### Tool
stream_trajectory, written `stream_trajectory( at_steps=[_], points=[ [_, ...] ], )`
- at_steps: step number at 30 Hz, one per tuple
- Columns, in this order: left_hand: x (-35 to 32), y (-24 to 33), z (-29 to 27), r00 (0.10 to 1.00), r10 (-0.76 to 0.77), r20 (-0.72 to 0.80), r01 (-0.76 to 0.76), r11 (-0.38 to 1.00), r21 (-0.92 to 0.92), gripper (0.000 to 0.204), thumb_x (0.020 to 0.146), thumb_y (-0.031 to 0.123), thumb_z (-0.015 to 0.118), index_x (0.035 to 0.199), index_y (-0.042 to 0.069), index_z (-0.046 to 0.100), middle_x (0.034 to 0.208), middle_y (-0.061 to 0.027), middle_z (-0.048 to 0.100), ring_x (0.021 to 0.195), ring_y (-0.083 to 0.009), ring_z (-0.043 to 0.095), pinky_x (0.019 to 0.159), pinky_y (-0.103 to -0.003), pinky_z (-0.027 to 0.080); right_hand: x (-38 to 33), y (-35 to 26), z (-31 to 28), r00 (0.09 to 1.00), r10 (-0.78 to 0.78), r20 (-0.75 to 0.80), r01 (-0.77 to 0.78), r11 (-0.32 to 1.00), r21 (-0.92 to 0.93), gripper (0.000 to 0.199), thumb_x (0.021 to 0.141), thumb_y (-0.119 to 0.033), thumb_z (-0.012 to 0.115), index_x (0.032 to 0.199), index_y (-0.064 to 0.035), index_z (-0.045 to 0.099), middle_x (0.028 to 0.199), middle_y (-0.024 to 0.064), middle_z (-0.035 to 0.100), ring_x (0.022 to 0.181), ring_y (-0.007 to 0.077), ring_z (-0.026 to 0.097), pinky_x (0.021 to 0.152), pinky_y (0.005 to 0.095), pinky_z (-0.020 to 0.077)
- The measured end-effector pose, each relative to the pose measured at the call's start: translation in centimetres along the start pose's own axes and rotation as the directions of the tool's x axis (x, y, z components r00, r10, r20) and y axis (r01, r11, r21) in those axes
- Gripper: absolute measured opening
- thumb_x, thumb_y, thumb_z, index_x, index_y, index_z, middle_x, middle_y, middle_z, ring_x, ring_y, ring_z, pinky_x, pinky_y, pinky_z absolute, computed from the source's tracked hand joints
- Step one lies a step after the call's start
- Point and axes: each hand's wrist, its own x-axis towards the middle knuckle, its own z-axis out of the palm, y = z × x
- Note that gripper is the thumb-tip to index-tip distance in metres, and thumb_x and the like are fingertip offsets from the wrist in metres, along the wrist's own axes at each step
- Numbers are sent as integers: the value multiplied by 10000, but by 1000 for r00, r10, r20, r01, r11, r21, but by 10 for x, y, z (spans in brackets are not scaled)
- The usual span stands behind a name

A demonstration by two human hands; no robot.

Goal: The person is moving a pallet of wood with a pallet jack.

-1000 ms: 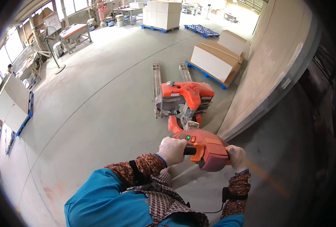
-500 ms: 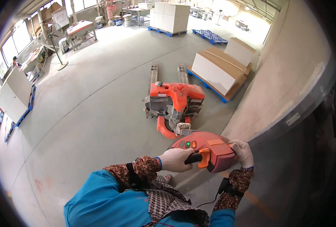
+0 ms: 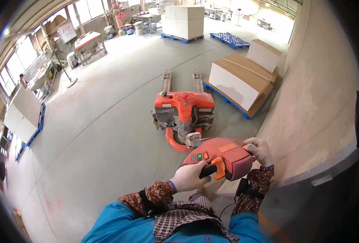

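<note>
A red control handle (image 3: 224, 156) with orange buttons and a small lit green light is held in front of me at waist height. My left hand (image 3: 189, 176), in a white knit glove, is closed around its black grip (image 3: 208, 170), beside an orange thumb lever (image 3: 218, 168). My right hand (image 3: 259, 150), gloved too, wraps the handle's far right side; its fingertips are partly hidden. Beyond the handle stands the orange electric pallet truck (image 3: 183, 105) it belongs to. The two forks (image 3: 167, 82) point away from me, with nothing on them.
Right of the forks, a blue pallet (image 3: 228, 97) carries white boxes under brown cardboard (image 3: 244, 71). A pale wall (image 3: 309, 101) runs along the right. Farther off are a stacked pallet (image 3: 183, 24) and a blue pallet (image 3: 230, 39). At left stand boxes (image 3: 23, 115) and a person (image 3: 23, 81).
The pallet truck has turned slightly relative to me, its body now sitting a little left and lower. My view has shifted, and both hands stay on the handle.
</note>
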Motion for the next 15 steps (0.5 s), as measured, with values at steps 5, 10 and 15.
stream_trajectory(
  at_steps=[5, 10, 15],
  points=[
    [7, 10, 19, 991, -88, -97, 86, 996, -33, 502, 898, 421, 721, 1265, 108, 583, 1017, -171, 732, 976, -359, 723, 835, -454, 563, 30, -12, -10, 995, -2, 105, 4, 1000, -16, 350, 884, -202, 790, 1074, 74, 690, 932, 93, 740, 797, 123, 688, 739, 284, 575],
    [8, 20, 13, 966, -63, -251, 56, 998, -33, 465, 887, 403, 720, 1225, 118, 573, 962, -157, 728, 921, -357, 722, 793, -474, 556, 50, -28, -15, 980, -28, 195, 29, 1000, -2, 329, 885, -195, 792, 1066, 64, 702, 913, 78, 741, 796, 110, 682, 734, 275, 565],
    [13, 24, 9, 961, -77, -265, 67, 997, -48, 460, 891, 401, 715, 1228, 120, 574, 953, -152, 726, 914, -354, 722, 792, -471, 557, 66, -26, -23, 969, -49, 244, 80, 990, -120, 481, 882, -392, 818, 1029, 55, 719, 896, 76, 745, 796, 106, 680, 742, 266, 560]
  ],
)
